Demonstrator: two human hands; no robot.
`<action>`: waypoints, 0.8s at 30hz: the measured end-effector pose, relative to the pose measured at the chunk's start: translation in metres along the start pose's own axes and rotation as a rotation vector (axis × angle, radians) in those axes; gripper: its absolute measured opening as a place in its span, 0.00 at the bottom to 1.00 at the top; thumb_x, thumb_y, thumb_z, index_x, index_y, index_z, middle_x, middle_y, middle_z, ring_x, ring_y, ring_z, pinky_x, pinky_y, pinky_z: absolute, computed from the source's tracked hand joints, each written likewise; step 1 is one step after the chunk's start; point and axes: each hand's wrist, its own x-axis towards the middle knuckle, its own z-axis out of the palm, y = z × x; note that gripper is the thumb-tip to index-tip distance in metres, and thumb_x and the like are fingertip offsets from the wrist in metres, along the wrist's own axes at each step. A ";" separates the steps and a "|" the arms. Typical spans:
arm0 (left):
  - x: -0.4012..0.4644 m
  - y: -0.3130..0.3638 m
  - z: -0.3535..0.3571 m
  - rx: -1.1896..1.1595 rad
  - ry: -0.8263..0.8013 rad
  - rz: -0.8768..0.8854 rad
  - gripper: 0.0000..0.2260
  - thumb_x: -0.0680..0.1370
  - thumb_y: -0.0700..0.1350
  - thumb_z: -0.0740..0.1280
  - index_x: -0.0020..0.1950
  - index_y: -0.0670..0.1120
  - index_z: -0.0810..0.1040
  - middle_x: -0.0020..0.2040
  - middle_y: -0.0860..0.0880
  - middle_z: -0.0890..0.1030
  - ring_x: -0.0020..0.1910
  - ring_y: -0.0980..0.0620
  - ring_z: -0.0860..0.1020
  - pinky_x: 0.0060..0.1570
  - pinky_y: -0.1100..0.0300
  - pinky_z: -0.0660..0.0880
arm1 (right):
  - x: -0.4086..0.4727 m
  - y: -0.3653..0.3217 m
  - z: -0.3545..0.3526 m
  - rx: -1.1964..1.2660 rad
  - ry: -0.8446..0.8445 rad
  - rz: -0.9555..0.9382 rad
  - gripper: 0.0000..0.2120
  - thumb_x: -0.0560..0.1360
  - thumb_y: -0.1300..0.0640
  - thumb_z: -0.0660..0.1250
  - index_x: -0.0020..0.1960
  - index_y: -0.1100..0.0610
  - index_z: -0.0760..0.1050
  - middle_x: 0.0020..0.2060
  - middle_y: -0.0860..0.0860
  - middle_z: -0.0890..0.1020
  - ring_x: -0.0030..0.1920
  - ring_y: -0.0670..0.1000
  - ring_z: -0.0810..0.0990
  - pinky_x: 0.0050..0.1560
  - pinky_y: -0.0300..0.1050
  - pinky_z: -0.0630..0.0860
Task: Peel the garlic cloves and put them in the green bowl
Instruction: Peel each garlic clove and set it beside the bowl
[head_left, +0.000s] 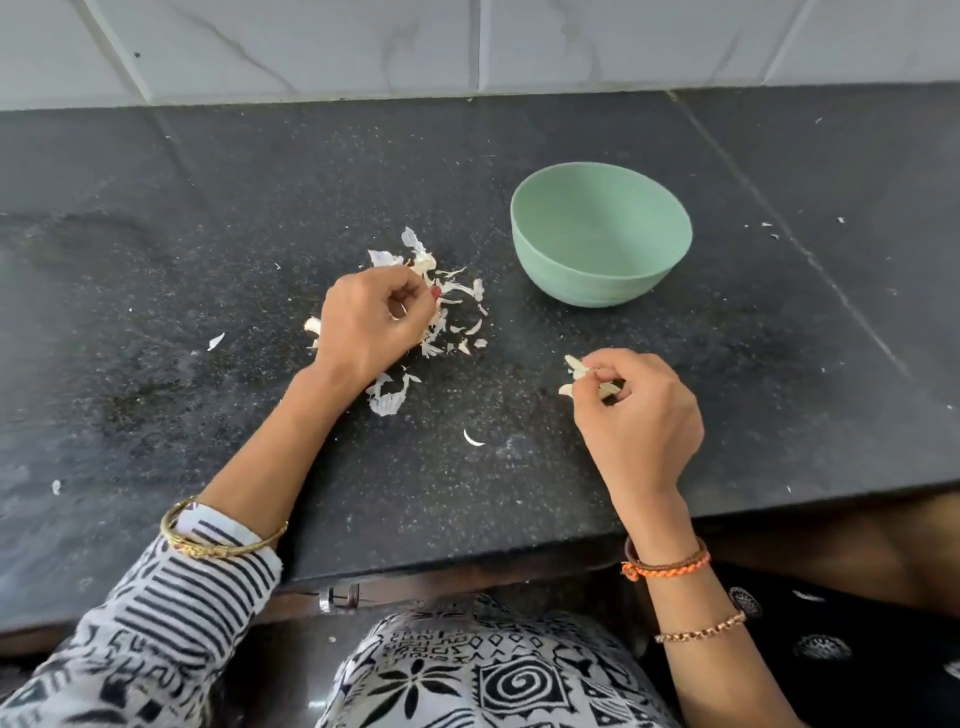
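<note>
Fingers: right hand (636, 410) pinches a garlic clove (577, 375) with loose skin; left hand (371, 325) curled over the peel pile (441, 306), its grasp indistinct. Surface: black speckled countertop (208, 260), white tiled wall (311, 47) behind. Count: one green bowl (600, 236), standing beyond the right hand, interior partly hidden by its near wall. Stray peel scraps lie near the pile.

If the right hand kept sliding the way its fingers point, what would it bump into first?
The right hand points left, holding a garlic clove. Going straight on, it would probably meet the peel pile by the left hand first, not the bowl. The exact direction is hard to judge.
</note>
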 end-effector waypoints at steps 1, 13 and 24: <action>-0.001 0.000 0.000 0.010 -0.003 0.001 0.10 0.73 0.45 0.65 0.35 0.41 0.78 0.31 0.49 0.78 0.30 0.49 0.75 0.35 0.56 0.74 | 0.000 0.001 0.001 0.006 0.004 -0.008 0.06 0.67 0.61 0.67 0.38 0.53 0.81 0.33 0.48 0.80 0.30 0.49 0.73 0.26 0.31 0.58; 0.001 -0.002 -0.002 0.003 0.049 -0.039 0.10 0.75 0.45 0.63 0.41 0.41 0.80 0.30 0.44 0.78 0.29 0.44 0.75 0.31 0.59 0.69 | 0.001 -0.007 0.002 0.127 -0.020 -0.124 0.10 0.67 0.60 0.61 0.41 0.54 0.81 0.37 0.49 0.81 0.33 0.51 0.77 0.30 0.39 0.69; 0.008 -0.017 -0.014 0.116 0.145 -0.189 0.09 0.76 0.35 0.62 0.49 0.41 0.81 0.32 0.42 0.80 0.27 0.47 0.72 0.30 0.59 0.69 | 0.038 -0.079 0.052 0.035 -0.793 -0.470 0.13 0.75 0.54 0.66 0.59 0.50 0.77 0.46 0.47 0.82 0.47 0.47 0.78 0.47 0.43 0.74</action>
